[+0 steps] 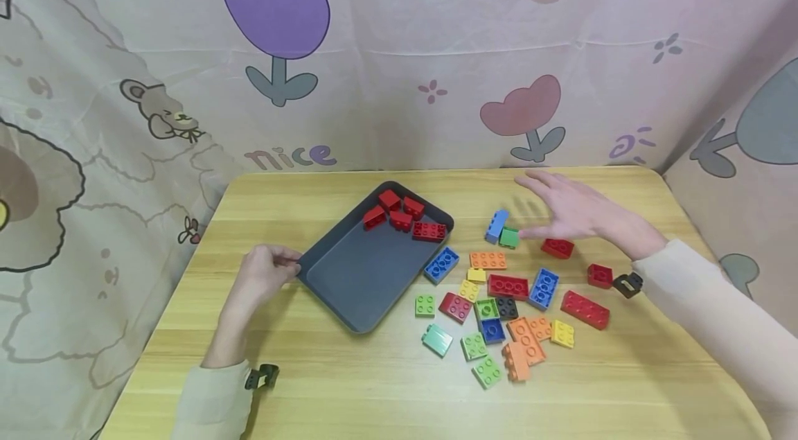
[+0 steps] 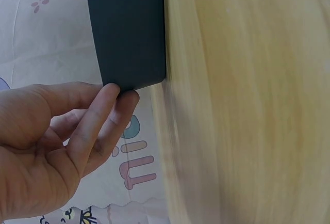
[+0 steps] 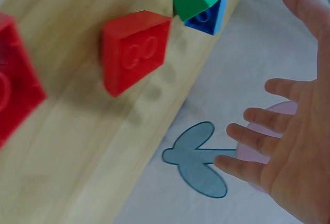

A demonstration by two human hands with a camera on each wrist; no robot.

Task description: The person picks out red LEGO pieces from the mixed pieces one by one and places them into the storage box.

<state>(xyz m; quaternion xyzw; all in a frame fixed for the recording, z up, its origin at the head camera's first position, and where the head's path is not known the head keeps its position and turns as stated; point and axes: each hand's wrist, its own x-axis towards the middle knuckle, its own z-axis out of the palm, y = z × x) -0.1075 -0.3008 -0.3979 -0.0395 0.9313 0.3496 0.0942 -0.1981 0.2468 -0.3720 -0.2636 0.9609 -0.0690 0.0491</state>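
Off-white printed cloth (image 1: 386, 118) hangs behind a wooden table (image 1: 312, 391), on which a dark grey tray (image 1: 349, 280) lies slantwise, its long axis running from near left to far right. The left hand (image 1: 264, 274) pinches the tray's left corner between thumb and fingers. The right hand (image 1: 570, 208) holds nothing; its fingers are spread, above the table's far right part.

Of most weight, it seems, is how that hand stands to a single red brick (image 1: 557, 248): the brick lies on the near side of the palm, its longer axis roughly crosswise, well apart from the tray and much closer to the right hand than the left. Towards the thumb side, a green brick (image 1: 509, 238) sits against a blue brick (image 1: 497, 226). Other red bricks (image 1: 400, 220) lie in the tray's far part.

Small letters (image 1: 294, 158) on the cloth spell "nice"; no brand can be read on the bricks.
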